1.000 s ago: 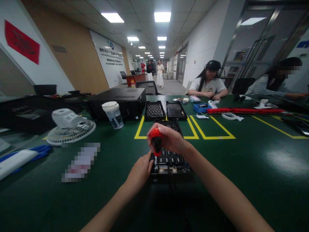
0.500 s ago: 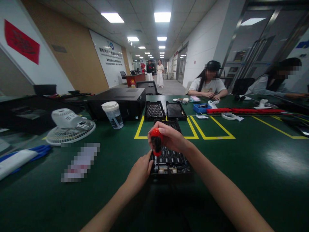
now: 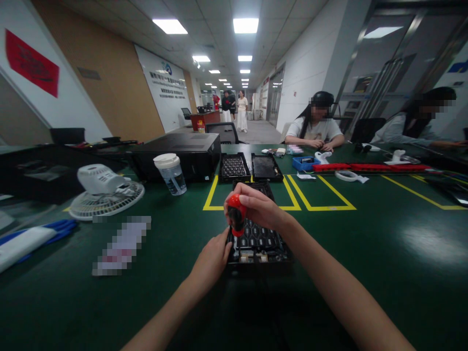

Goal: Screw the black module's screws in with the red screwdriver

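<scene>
Frame centre: two black trays (image 3: 266, 166). Left: fan (image 3: 95, 179), lidded cup (image 3: 171, 176). Below centre: right hand (image 3: 258, 207), fingers wrapped around a red-and-black handle (image 3: 236, 214), obscures part of the black case (image 3: 258, 239). Left hand (image 3: 213, 252) touches its left edge — whether pinching, cannot tell. Hand positions match the earlier frame.

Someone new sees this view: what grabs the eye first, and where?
Probably the red-and-black tool, mid-picture in the right hand, over a black tray with the left hand at its left edge. Next, likely the bright yellow lines on the green table, beyond the tray and to its right, and the white fan at left.
</scene>
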Demonstrator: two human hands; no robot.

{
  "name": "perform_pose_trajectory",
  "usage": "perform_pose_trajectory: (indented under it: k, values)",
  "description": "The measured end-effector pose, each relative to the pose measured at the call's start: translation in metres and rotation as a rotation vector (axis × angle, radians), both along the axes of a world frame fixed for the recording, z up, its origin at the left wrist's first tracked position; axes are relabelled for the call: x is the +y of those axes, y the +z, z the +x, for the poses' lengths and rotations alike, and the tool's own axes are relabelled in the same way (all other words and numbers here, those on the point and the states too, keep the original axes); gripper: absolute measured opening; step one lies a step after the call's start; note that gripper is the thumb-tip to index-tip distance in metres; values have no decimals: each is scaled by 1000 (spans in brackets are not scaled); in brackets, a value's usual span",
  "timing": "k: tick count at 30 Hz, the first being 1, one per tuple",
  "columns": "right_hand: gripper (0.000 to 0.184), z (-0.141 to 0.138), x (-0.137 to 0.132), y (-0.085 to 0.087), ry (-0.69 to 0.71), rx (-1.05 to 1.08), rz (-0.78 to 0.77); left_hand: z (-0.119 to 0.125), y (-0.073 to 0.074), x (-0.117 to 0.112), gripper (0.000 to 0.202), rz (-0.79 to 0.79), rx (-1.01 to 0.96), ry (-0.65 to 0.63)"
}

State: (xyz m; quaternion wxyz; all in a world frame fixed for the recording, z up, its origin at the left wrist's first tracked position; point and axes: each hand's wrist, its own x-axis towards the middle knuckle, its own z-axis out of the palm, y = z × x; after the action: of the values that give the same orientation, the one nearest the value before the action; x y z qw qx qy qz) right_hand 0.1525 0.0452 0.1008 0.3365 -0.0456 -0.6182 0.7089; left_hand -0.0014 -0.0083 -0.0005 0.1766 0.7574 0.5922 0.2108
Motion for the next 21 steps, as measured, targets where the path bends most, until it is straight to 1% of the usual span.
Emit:
perform_pose_trajectory:
  k: [8,14,21]
  values:
    - [17,1,-1,1,-13,5,38,1,-1,0,36,3,-8,-2]
    - [18,2,-2,2,-35,-9,58,2,0,0,36,2,-17,4]
    - [17,3,-4,4,-47,-9,142,1,0,-1,36,14,-22,-3]
